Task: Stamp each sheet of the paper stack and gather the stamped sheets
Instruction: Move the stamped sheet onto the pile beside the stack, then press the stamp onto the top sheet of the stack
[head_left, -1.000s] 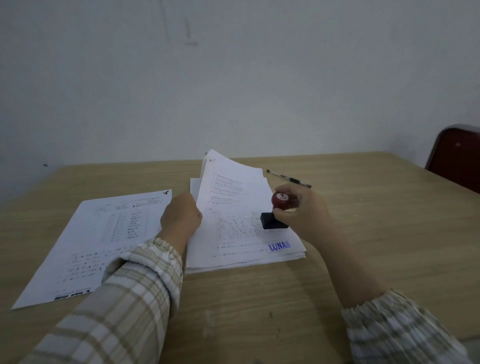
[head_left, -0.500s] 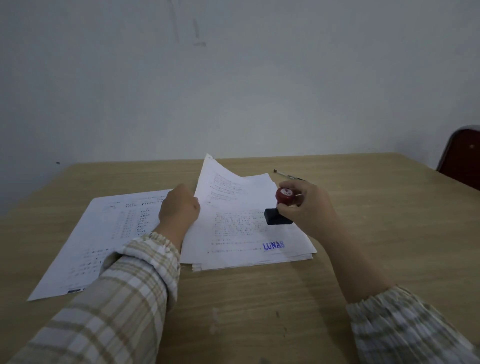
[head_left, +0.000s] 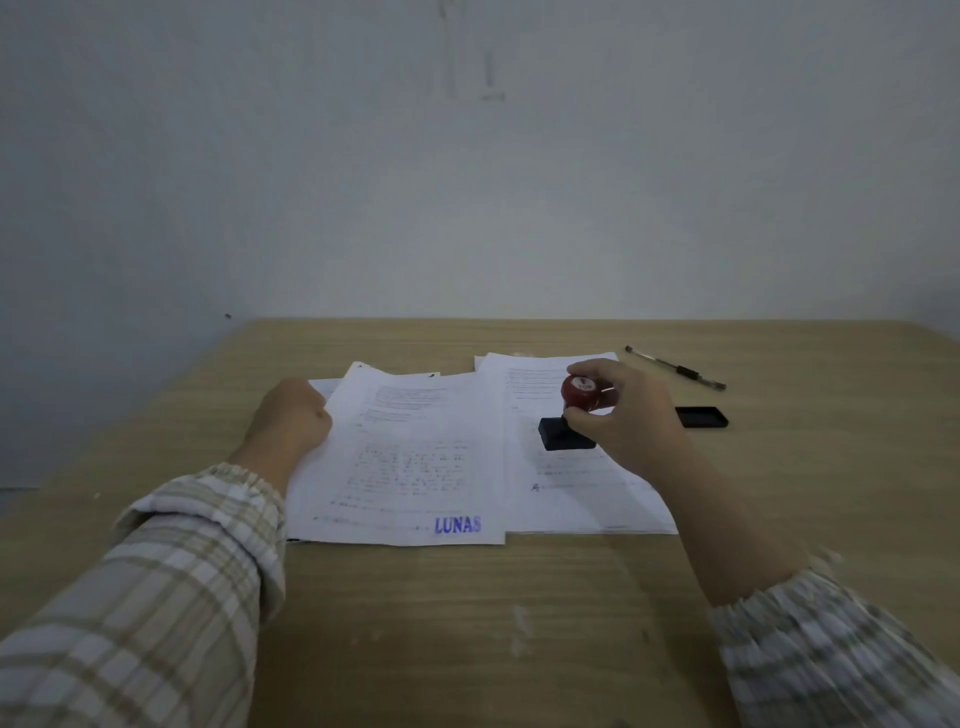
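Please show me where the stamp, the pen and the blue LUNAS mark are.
stamp (head_left: 583, 393), head view, on its red knob.
pen (head_left: 675, 368), head view, on its barrel.
LUNAS mark (head_left: 457, 525), head view, middle of the blue letters.

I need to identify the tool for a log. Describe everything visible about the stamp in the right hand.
The stamp has a rounded, glossy red knob, plastic by the look, with a small pale label on top, above a flat black rectangular base. It is tilted, knob toward the camera. The right hand grips the knob with its fingertips. The base sits low over the right paper stack; whether it touches the sheet cannot be told.
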